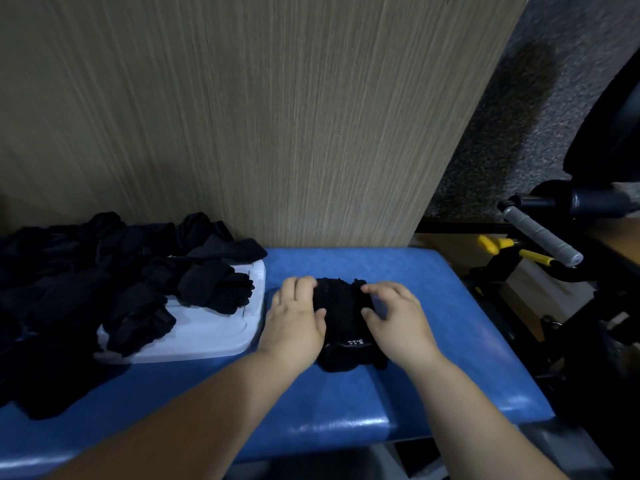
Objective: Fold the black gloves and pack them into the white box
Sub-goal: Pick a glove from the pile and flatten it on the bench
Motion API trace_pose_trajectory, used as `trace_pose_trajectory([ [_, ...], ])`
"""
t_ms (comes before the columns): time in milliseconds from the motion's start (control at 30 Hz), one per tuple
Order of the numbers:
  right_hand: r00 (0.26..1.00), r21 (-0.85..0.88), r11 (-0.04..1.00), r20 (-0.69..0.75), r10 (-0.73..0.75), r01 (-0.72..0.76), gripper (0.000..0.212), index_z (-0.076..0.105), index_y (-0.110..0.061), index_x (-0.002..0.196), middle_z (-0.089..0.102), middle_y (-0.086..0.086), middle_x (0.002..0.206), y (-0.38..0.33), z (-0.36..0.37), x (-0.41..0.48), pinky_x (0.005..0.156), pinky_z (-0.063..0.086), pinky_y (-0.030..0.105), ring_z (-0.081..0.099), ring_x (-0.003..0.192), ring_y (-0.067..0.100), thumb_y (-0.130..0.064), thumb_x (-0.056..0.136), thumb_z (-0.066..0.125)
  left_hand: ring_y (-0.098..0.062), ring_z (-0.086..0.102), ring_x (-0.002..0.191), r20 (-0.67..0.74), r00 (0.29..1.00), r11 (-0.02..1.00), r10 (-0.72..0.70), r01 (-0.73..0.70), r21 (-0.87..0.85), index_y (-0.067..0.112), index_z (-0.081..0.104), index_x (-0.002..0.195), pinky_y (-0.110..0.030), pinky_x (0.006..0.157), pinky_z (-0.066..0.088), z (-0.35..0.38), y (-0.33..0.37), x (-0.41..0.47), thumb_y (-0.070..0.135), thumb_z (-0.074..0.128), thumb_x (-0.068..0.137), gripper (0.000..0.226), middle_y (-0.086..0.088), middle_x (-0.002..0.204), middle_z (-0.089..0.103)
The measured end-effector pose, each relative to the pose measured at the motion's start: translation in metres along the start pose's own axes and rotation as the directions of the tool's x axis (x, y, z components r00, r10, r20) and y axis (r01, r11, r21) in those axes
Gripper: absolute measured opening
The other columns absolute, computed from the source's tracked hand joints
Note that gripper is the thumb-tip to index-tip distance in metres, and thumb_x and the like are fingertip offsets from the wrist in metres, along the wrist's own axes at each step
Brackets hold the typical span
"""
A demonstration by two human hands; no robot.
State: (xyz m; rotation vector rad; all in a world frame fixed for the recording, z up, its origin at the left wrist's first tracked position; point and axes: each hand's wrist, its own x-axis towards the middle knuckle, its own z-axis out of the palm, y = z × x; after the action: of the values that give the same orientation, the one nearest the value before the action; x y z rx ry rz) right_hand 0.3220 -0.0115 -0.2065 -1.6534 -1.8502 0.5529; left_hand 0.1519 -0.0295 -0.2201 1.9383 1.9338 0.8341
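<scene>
Now black glove (343,323) gripped between left hand (298,320), right hand (398,323).

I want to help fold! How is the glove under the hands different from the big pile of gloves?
The single glove lies alone on the blue bench, held by the left hand and right hand; the pile is crumpled, untouched, and spills over the white box. The single glove shows white print; the pile shows none. Both are black.
</scene>
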Motion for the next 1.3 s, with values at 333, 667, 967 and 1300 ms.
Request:
trace_pose_trajectory([
  [333,0.895,-0.063,0.969,0.4,-0.197,0.241,0.049,0.028,-0.026,0.15,0.018,-0.018,0.156,0.011,0.002,0.0,0.117,0.003,0.02,-0.002,0.146,0.002,-0.029,0.102,0.04,-0.005,-0.002,0.147,0.377,0.896,0.956,0.235,-0.283,0.076,0.028,0.02,0.151,-0.028,0.12,-0.002,-0.003,-0.014,0.003,0.035,0.023,0.104,0.048,0.014,0.159,0.013],
  [667,0.877,-0.264,0.934,0.471,-0.093,0.24,0.052,0.015,-0.038,0.151,0.002,-0.028,0.154,0.023,0.005,-0.001,0.119,-0.012,0.031,-0.013,0.143,-0.002,-0.049,0.101,0.022,-0.005,-0.011,0.146,0.443,0.89,0.942,0.107,-0.234,0.242,0.025,0.0,0.154,-0.029,0.119,-0.008,-0.004,-0.019,-0.003,0.042,0.016,0.103,0.056,0.012,0.16,-0.007],
  [967,0.962,-0.2,0.954,0.208,-0.179,0.221,0.038,0.05,-0.032,0.137,0.044,-0.021,0.141,0.042,-0.011,-0.003,0.114,0.016,0.017,0.024,0.141,0.001,-0.034,0.099,0.048,-0.006,0.003,0.146,0.238,0.954,0.976,0.18,-0.203,0.073,0.024,0.014,0.153,-0.014,0.112,-0.003,-0.007,-0.029,-0.016,0.028,0.029,0.103,0.052,0.013,0.16,0.002],
  [1300,0.949,0.086,0.962,0.16,-0.271,0.26,0.071,0.057,-0.066,0.106,0.059,-0.034,0.118,0.06,-0.014,-0.012,0.101,0.025,0.002,0.034,0.127,-0.011,-0.004,0.071,0.058,0.019,0.03,0.121,0.305,0.901,0.944,0.308,-0.251,-0.212,0.046,0.036,0.137,-0.003,0.104,0.021,-0.016,-0.034,-0.012,0.002,0.053,0.084,0.07,0.032,0.129,0.04],
])
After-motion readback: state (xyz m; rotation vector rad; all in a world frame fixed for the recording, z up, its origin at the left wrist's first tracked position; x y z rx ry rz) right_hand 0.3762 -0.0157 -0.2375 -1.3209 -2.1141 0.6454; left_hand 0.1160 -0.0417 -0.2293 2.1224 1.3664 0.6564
